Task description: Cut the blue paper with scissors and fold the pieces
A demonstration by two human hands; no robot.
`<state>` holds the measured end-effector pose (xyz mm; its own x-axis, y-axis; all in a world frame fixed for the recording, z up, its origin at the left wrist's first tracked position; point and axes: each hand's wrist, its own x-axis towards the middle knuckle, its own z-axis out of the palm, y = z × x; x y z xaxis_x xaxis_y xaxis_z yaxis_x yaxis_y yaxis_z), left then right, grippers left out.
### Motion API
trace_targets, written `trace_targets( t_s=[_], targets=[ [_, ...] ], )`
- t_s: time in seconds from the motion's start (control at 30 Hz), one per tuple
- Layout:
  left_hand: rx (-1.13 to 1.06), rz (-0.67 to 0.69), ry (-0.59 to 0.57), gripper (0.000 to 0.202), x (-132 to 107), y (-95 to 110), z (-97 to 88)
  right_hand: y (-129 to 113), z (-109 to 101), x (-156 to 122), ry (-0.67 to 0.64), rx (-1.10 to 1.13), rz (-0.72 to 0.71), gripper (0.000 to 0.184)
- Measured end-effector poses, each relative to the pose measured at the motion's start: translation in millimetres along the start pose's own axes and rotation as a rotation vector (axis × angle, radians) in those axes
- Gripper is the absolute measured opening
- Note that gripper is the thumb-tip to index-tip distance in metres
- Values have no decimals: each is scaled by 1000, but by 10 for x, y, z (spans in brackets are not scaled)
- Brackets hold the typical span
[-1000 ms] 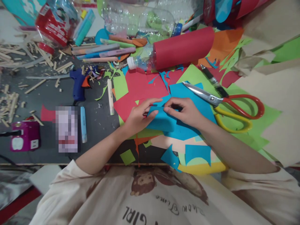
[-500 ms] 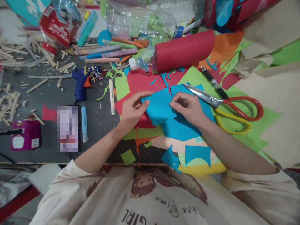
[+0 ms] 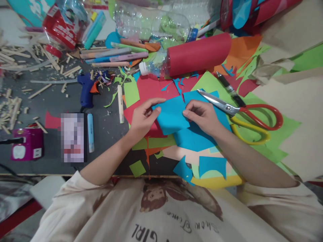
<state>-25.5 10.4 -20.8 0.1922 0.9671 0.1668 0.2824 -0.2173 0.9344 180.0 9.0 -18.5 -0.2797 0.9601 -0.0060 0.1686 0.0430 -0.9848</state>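
Note:
A small blue paper piece (image 3: 171, 116) is held between both hands just above the table. My left hand (image 3: 142, 117) pinches its left edge with thumb and fingers. My right hand (image 3: 203, 116) pinches its right edge. Under them lies a larger blue sheet (image 3: 196, 137) on top of red paper (image 3: 151, 90) and green paper (image 3: 275, 134).
Red-and-yellow scissors (image 3: 247, 116) lie just right of my right hand. A red paper roll (image 3: 199, 53), plastic bottles (image 3: 151, 22), markers (image 3: 111, 55), a blue glue gun (image 3: 85, 89), a glue stick (image 3: 120, 104), a purple box (image 3: 26, 144) and wood splinters (image 3: 15, 60) crowd the table.
The blue piece went from folded low on the sheet to spread open and raised between both hands. Since half a second ago, hardly anything has moved.

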Motion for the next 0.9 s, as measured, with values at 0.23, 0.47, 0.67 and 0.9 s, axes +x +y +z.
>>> trace_targets(
  t_s=[0.23, 0.47, 0.67, 0.9],
  targets=[
    [21, -18, -24, 23, -8, 1, 0, -17, -2, 1, -11, 6, 33, 27],
    [18, -22, -31, 22, -2, 1, -4, -33, -5, 0, -55, 16, 44, 30],
    [-26, -19, -71, 20, 3, 8, 4, -52, 5, 0, -63, -24, 22, 32],
    [-113, -37, -21, 53, 6, -101, 20, -27, 34, 7, 93, -17, 19, 33]
  ],
)
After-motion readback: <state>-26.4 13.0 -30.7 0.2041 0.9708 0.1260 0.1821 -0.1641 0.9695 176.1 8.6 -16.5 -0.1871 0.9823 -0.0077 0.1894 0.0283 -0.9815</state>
